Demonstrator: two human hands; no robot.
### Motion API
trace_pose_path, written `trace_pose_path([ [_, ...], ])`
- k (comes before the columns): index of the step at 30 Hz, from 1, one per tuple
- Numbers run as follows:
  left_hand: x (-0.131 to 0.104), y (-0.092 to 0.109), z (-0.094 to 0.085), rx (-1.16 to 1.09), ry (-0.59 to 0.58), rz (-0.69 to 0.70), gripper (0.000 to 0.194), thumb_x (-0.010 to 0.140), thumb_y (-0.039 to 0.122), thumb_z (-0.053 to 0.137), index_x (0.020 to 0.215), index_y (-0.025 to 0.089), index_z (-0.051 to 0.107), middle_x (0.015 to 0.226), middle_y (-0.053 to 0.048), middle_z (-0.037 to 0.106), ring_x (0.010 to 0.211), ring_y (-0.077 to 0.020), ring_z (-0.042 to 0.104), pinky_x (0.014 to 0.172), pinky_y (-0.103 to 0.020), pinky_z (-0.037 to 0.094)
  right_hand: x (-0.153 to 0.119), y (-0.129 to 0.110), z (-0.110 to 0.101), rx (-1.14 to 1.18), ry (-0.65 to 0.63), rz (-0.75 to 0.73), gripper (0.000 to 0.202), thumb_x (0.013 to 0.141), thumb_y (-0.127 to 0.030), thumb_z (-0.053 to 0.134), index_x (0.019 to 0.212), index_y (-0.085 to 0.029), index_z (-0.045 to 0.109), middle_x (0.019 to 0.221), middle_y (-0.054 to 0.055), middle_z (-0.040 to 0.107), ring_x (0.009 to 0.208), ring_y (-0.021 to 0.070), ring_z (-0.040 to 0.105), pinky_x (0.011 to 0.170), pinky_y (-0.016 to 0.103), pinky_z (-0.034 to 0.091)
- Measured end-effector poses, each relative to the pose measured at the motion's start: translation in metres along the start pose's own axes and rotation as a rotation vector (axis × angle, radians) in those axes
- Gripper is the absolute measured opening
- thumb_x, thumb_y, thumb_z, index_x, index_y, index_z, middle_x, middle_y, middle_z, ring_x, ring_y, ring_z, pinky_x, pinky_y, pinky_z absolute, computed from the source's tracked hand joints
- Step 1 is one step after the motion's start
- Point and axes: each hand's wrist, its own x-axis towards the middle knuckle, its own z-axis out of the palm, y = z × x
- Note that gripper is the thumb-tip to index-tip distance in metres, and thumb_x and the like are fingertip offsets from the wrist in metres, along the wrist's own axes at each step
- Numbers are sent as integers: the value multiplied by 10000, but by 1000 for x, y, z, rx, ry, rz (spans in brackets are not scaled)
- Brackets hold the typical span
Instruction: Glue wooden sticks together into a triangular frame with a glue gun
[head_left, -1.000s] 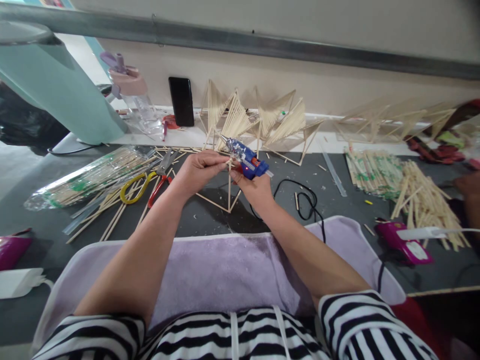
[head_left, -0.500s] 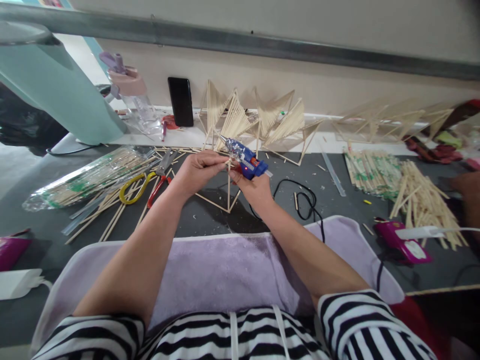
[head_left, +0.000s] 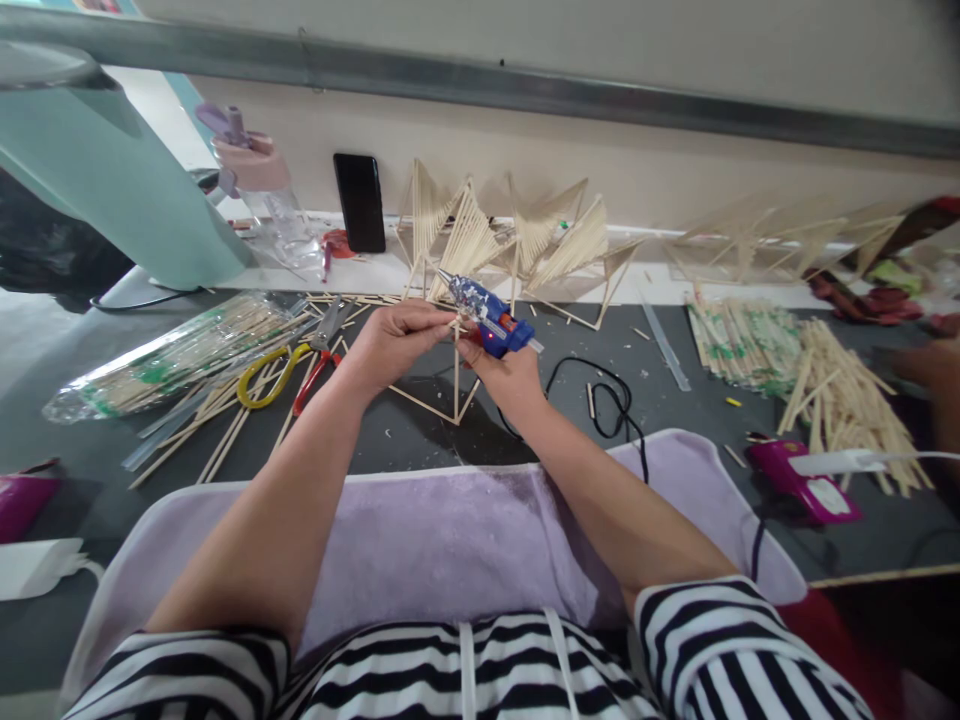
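A small frame of thin wooden sticks (head_left: 457, 375) stands on the grey table in front of me, with one stick upright and others slanting along the tabletop. My left hand (head_left: 397, 345) is closed, its thumb and fingertips pinching the top of the frame. In my right hand (head_left: 506, 375) is a blue hot glue gun (head_left: 491, 318), its nozzle pointing up and left and a small red light glowing on its body. My right thumb and fingertips are close to the same stick joint; whether they touch it is hard to make out.
Scissors (head_left: 274, 378) and bagged sticks (head_left: 180, 355) lie left. Finished stick structures (head_left: 480, 235) and a phone (head_left: 360, 203) stand against the wall. A black cord (head_left: 619, 395) curls at right, near loose sticks (head_left: 847, 400). Another person's hand (head_left: 934, 370) shows at far right. A purple cloth (head_left: 442, 540) covers the near edge.
Both my hands, the glue gun and the stick frame hold nearly the same position. The other person's hand at far right has shifted slightly and is blurred.
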Motion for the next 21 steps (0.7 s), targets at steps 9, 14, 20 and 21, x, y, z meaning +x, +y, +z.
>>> trace_pose_path([
  [9,0,-2,-1,21,-3,-14,187,771,352,726,896,235,800,880,-44,751,848,-189,670,820,-315,525,0,1,0,-33,17,2,333,708,-441,766,954,-228,700,889,38,729,847,225,702,840,424,591],
  [14,0,-2,-1,19,-16,4,200,781,353,721,917,227,797,903,-53,754,864,-191,674,842,-319,522,0,0,0,-6,18,-11,329,706,-430,771,952,-222,702,883,32,729,843,214,702,851,411,585],
  [20,-1,-2,-2,40,-12,-4,198,786,341,718,924,223,795,945,-57,755,884,-188,673,859,-319,517,0,-3,0,22,8,24,379,677,-449,787,966,-220,699,910,30,739,860,213,704,859,407,584],
  [21,-1,-2,-2,36,-14,0,193,788,336,717,925,225,795,943,-57,755,881,-188,673,855,-318,517,0,-3,1,20,6,30,375,679,-444,787,967,-221,699,913,30,739,859,213,705,858,407,584],
])
